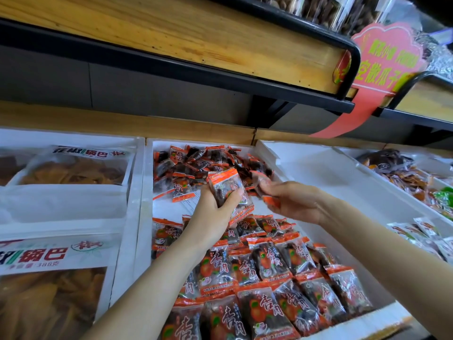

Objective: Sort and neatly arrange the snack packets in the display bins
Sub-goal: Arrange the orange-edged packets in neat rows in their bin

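Wooden shelf [171, 28] overhead; crisp bags [73, 168] left; packets [196, 163] heaped in bin [147, 204].

Both arms outstretched; left hand [213, 212] grip curled, right hand [294, 200] pinching.

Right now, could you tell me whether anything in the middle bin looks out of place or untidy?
Yes: the far packets in the middle bin lie in a jumbled heap at all angles, some overlapping, whereas the near packets sit in neat overlapping rows. Nothing looks torn or spilled outside the bin.
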A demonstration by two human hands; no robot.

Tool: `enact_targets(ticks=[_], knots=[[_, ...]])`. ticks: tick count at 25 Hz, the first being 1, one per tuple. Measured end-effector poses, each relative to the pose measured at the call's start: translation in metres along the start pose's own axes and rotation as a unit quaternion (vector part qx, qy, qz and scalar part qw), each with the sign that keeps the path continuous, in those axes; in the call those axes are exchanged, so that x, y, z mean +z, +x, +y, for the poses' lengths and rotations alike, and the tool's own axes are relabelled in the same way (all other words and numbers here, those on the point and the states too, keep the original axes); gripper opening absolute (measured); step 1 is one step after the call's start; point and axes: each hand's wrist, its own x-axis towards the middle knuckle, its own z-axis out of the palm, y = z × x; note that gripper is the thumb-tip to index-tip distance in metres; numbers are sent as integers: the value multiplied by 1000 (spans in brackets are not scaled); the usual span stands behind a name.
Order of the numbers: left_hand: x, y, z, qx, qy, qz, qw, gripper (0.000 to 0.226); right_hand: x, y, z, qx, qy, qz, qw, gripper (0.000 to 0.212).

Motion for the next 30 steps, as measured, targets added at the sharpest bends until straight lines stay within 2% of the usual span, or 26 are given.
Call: enact_targets(ticks=[2, 5, 7, 10, 13, 15, 17, 20, 25, 27, 30], knots=[[0, -1, 1, 0, -1, -4, 1000, 31, -19, 7, 1, -46, -44, 86, 994, 16], [0, -2, 1, -2, -4, -1, 1000, 28, -49, 11, 10, -42, -201, 212, 955, 30], [0, -2, 1, -4, 1, 0, 1000, 27, -62, 15, 21, -19, -292, 239, 926, 31], [1, -4, 3, -9, 0, -3, 1000, 25, -70, 21, 36, 27, -410, 236, 880, 21], [1, -5, 3, -11, 0, -2, 1000, 26, -69, 25, 46, 32, -396, 192, 897, 17], [1, -4, 2, -10, 7, 0, 1000, 26, -69, 28, 52, 17, -393, 183, 901, 27], [0, -3, 0, -7, 13, 0, 1000, 27, -70, 32, 58, -3, -416, 183, 891, 37], [1, -2, -2, -6, 11, -7, 1000, 28, -71, 35, 65, -19, -464, 172, 868, 39], [1, -3, -3, -5, 15, -13, 1000, 26, -72, 30, 65, -14, -468, 143, 872, 46], [1, -2, -4, -2, 14, -13, 1000, 28, -68, 24, 61, -43, -470, 160, 867, 48], [3, -3, -7, 1, 15, -20, 1000, 32, -52, 1, 45, -156, -443, 242, 849, 39]])
